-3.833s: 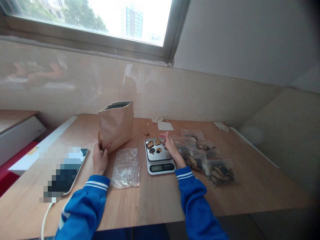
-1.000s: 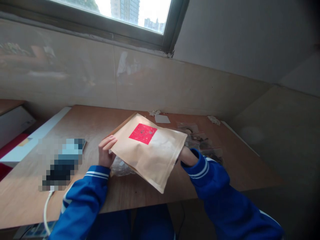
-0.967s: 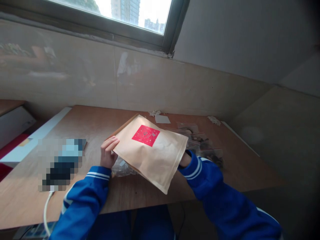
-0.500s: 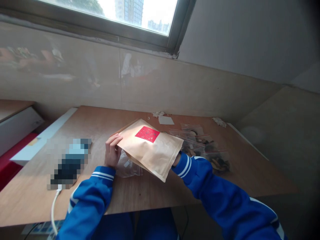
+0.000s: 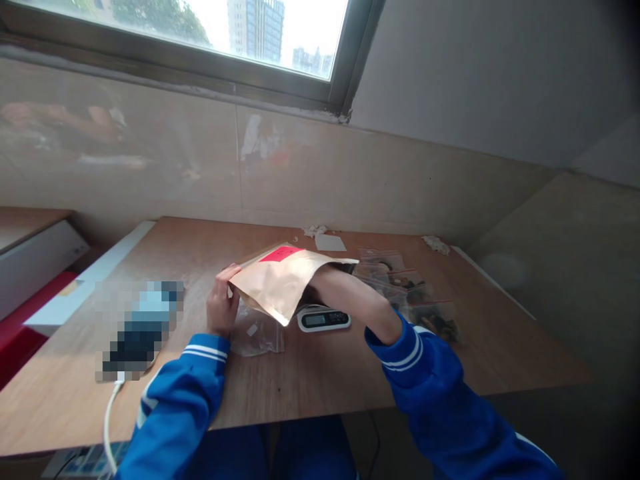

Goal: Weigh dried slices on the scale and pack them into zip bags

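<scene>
My left hand (image 5: 221, 301) grips the closed left end of a brown kraft paper bag (image 5: 273, 283) with a red label (image 5: 281, 254). The bag is tilted, its mouth facing right and held apart. My right hand (image 5: 336, 285) reaches into that mouth past the wrist; its fingers are hidden inside, so what they hold cannot be seen. Beneath the bag a digital scale (image 5: 324, 321) shows its white front edge and small display. A clear plastic zip bag (image 5: 257, 333) lies flat on the table by my left wrist.
Several clear zip bags (image 5: 433, 317) with dark dried pieces lie to the right. A pixelated phone-like object (image 5: 143, 327) with a white cable (image 5: 107, 420) is at left. White paper (image 5: 331, 243) and crumbled white bits (image 5: 314, 231) sit near the wall, on the wooden table (image 5: 320, 380).
The bag's mouth has lifted and turned, uncovering the scale below. My right forearm has shifted and its sleeve sits farther from the bag, baring the wrist. My left hand keeps its grip.
</scene>
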A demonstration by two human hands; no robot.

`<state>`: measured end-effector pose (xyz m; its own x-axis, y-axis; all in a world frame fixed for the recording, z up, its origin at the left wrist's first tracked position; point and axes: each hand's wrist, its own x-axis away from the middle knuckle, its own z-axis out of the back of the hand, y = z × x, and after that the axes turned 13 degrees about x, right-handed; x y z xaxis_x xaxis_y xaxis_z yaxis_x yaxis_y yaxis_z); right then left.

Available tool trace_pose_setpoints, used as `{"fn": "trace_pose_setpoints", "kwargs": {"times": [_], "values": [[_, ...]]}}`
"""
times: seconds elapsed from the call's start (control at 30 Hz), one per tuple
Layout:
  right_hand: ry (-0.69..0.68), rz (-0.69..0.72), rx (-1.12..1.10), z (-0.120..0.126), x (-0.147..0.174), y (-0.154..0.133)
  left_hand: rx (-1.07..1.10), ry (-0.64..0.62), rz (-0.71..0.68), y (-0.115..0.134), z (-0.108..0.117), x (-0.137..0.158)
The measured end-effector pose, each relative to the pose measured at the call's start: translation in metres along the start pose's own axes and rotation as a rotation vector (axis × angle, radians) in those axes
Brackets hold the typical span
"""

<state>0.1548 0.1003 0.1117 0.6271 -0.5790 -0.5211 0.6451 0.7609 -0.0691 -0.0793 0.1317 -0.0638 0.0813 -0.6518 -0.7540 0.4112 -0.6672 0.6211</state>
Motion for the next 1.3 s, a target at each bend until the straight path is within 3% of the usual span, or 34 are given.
{"fn": "trace_pose_setpoints", "kwargs": {"times": [0.07, 0.13, 0.27, 0.5, 0.67, 0.8, 0.93, 1.07, 1.3], "values": [[-0.174, 0.085, -0.047, 0.016, -0.005, -0.006, 0.005, 0.022, 0.032, -0.002, 0.0, 0.0], [-0.209, 0.085, -0.111, 0.029, -0.006, -0.009, 0.021, 0.077, 0.054, -0.005, 0.0, 0.0], [-0.035, -0.02, -0.224, 0.042, 0.002, -0.008, 0.059, 0.189, 0.074, -0.01, 0.003, -0.002], [0.274, -0.299, -0.475, 0.038, 0.024, 0.003, 0.042, 0.217, 0.126, -0.016, 0.004, 0.002], [0.409, -0.503, -0.495, 0.005, 0.063, 0.022, -0.005, 0.302, 0.228, -0.02, 0.005, 0.002], [0.166, -0.561, -0.394, -0.048, 0.096, 0.034, 0.003, 0.386, 0.353, -0.024, 0.006, 0.0], [0.037, -0.473, -0.289, -0.089, 0.107, 0.043, 0.008, 0.383, 0.371, -0.025, 0.006, 0.0], [0.016, -0.43, -0.214, -0.099, 0.11, 0.051, 0.027, 0.322, 0.337, -0.02, 0.005, 0.001], [0.065, -0.468, -0.226, -0.093, 0.127, 0.052, -0.003, 0.286, 0.271, -0.009, 0.003, -0.001]]}}
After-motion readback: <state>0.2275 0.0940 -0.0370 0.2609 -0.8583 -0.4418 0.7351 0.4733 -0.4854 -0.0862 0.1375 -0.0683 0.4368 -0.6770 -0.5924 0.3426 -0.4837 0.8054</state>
